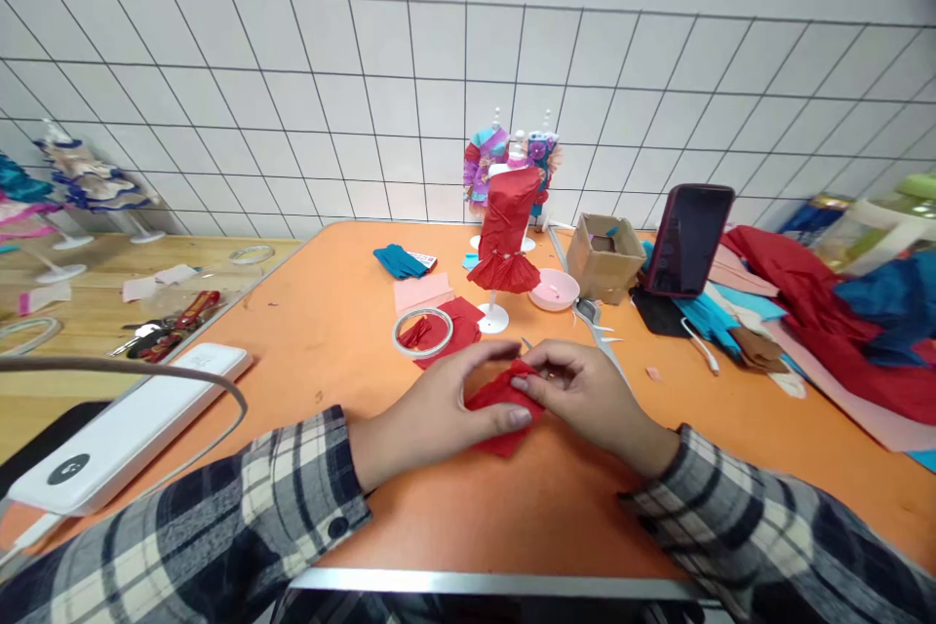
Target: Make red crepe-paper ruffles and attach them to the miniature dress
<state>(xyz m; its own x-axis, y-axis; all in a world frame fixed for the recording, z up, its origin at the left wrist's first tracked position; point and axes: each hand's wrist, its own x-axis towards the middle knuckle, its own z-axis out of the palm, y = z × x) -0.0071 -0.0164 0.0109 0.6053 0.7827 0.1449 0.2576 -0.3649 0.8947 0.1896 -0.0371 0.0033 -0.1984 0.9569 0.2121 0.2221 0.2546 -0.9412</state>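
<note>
Folding or gathering seems in hand: the left hand (pixel 448 400) holds red crepe-like paper (pixel 491 395) over the near table (pixel 468 517), the right hand (pixel 592 388) pinches its right edge; the next move likely calls for even pressure.

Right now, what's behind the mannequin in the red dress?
Behind the red dress stand a left mannequin and a right mannequin, both in multicoloured outfits. It covers parts of both; those, and anything else directly behind it, can't be seen.
</note>
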